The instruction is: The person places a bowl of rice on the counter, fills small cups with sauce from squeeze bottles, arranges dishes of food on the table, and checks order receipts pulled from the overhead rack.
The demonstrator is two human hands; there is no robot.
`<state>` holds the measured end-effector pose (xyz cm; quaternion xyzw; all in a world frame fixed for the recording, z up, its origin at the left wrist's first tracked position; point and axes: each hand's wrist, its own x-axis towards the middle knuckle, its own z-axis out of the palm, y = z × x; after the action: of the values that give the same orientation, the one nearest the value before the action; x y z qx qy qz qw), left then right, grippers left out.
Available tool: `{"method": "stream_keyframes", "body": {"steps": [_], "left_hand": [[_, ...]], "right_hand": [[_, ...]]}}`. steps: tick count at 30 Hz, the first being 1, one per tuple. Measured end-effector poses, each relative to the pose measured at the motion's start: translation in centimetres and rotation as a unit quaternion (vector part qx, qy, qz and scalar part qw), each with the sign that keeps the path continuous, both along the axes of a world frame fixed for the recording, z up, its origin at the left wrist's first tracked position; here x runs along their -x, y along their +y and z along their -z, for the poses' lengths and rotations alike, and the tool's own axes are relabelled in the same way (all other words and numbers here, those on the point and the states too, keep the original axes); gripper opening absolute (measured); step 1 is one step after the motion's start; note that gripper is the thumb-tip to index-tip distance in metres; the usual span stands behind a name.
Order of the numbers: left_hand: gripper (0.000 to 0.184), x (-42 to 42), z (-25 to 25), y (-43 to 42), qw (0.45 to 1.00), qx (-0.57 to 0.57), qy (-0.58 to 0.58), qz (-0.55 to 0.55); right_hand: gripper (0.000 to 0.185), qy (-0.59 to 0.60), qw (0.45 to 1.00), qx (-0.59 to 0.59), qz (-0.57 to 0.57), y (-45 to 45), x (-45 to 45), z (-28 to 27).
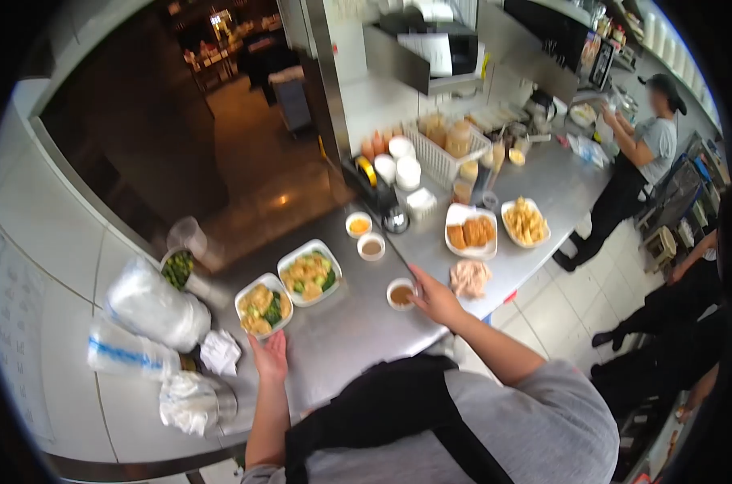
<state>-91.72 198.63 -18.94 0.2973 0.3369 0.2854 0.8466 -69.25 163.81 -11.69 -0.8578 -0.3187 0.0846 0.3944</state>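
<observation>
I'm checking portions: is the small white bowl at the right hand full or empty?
Not empty: the bowl at the right hand shows brown sauce within its rim. Exact level: cannot tell.

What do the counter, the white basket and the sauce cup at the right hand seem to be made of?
Counter: probably stainless steel, satin grey with blurred reflections.
Basket: likely matte plastic, its wall evenly perforated.
Sauce cup: smooth white, ceramic or plastic; the look leaves that open.
</observation>
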Motion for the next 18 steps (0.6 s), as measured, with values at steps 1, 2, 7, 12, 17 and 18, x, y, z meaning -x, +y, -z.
{"method": "stream_keyframes", "body": {"steps": [1, 2, 7, 12, 17, 18], "left_hand": [[0.082, -0.5, 0.3, 0.2, 1.0, 0.003, -0.002, -0.008], [0.078, -0.9, 0.7, 0.4, 0.999, 0.002, 0.011, -0.029], [0.05, -1.7, -0.9, -2.1, 0.971, -0.094, 0.119, -0.182], [0.031, -3.1, -3.2, -6.5, 0.926, -0.2, 0.181, -0.262], [0.022, -4.1, -6.2, -11.8, 0.915, -0.291, 0.155, -0.231], [0.022, -4.1, -7.0, -12.6, 0.914, -0.291, 0.15, -0.241]], "right_hand": [[0.064, 0.002, 0.999, -0.029, 0.034, -1.8, -0.5, 0.2], [0.056, -0.014, 0.997, -0.037, 0.069, -3.6, -1.4, 0.7], [0.015, -0.087, 0.981, 0.105, 0.135, -10.4, -4.8, 4.0], [0.014, -0.057, 0.996, 0.009, 0.069, -10.2, -7.9, -0.2], [0.012, -0.19, 0.966, -0.169, 0.035, -6.2, -17.1, -13.7], [0.012, -0.189, 0.96, -0.202, 0.034, -5.3, -19.3, -16.4]]}}
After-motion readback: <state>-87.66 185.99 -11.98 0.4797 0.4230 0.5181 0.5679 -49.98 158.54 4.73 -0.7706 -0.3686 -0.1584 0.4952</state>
